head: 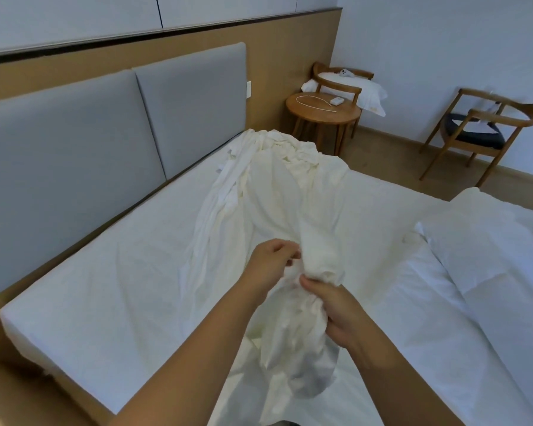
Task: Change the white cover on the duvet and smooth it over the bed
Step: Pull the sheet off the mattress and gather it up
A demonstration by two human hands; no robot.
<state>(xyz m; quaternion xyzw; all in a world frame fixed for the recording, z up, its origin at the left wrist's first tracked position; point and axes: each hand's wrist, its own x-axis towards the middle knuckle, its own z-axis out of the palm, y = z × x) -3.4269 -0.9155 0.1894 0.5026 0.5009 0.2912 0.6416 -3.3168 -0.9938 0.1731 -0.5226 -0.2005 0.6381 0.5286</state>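
A white duvet cover lies bunched in a long strip across the bed, running from the far edge toward me. My right hand grips a gathered bundle of the cover near me, lifted off the mattress. My left hand pinches the cloth just left of that bundle, fingers curled. A thick white duvet lies folded on the right side of the bed.
A grey padded headboard runs along the left. Beyond the bed stand a round wooden side table with a cable, a wooden chair holding a white pillow, and another wooden chair at the right wall.
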